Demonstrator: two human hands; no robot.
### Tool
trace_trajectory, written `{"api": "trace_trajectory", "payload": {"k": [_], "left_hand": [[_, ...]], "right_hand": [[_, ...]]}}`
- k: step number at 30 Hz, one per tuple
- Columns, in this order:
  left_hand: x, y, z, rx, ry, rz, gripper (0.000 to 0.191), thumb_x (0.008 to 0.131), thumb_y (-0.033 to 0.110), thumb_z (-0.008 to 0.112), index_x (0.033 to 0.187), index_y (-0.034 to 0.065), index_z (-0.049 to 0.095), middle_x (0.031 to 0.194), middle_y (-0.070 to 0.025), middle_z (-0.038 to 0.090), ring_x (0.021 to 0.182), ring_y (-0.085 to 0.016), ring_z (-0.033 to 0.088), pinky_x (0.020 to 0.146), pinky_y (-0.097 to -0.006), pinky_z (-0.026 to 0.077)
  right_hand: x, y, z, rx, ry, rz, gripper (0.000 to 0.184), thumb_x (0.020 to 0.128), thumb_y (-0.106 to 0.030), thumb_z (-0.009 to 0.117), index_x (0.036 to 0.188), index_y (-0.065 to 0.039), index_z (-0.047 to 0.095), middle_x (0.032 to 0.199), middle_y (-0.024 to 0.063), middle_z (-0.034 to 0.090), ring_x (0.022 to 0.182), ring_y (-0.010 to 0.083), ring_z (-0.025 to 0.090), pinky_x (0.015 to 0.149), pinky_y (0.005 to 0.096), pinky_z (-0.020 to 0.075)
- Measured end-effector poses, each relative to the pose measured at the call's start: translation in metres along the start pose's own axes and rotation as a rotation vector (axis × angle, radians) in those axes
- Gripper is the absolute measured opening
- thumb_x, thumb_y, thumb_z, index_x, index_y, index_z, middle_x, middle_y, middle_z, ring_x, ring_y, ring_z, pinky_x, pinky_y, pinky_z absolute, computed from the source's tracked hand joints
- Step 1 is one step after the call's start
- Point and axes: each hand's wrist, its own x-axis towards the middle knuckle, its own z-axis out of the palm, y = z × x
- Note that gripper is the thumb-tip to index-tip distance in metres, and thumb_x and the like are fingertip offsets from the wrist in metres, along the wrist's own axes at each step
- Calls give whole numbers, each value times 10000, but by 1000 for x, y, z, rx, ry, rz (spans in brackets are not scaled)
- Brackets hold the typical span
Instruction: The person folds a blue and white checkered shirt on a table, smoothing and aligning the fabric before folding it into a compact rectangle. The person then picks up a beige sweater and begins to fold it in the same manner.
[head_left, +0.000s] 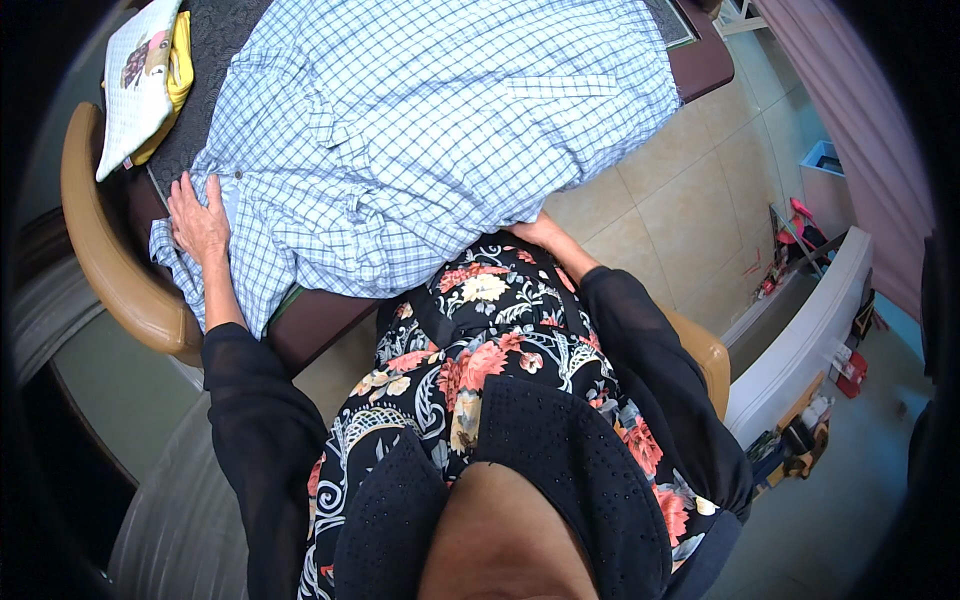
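A blue-and-white checked garment, likely a shirt, lies spread over the table before me, with its near edge hanging over the table's front edge. My left hand rests palm down on the garment's left end, thumb apart from the fingers, close to a small dark button. A crumpled end of the cloth droops beside that wrist. My right hand is at the garment's near edge above my lap. Its fingers are hidden beneath the cloth, so their grip does not show. A checked strip lies on the fabric's right part.
A white textured cloth item with a printed figure lies on a folded yellow cloth at the table's left. A tan chair back abuts that side. The dark red table edge shows in front. A pink curtain hangs at right.
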Motion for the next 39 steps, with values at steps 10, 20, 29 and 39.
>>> {"api": "trace_trajectory", "payload": {"k": [10,20,29,39], "left_hand": [[-3,7,-5,-27,0,-27,651,848,585,408,1323,141,414,1403,-96,347,1305,-289,288,1029,-481,253],[-3,6,-4,-75,18,-33,670,827,598,437,1312,135,429,1391,-100,363,1298,-290,298,1035,-483,237],[-4,8,-6,-93,14,-47,668,827,586,446,1311,125,429,1394,-97,363,1306,-277,289,1037,-486,231],[-5,12,-10,-71,11,-71,654,821,574,466,1296,125,449,1385,-101,375,1294,-289,306,1032,-484,243]], "right_hand": [[-16,-25,10,-235,112,-77,577,683,-367,706,1133,-41,551,1124,216,558,1049,352,529,878,403,426],[-40,-55,-8,121,73,-19,256,721,-209,707,830,10,633,638,102,611,601,137,589,546,301,458],[-47,-55,-29,-207,-88,-11,170,721,-117,579,747,51,592,781,197,602,737,259,601,626,356,455],[-109,-94,-82,723,321,6,131,788,-81,530,657,-68,531,649,-77,457,622,28,386,576,190,286]]}}
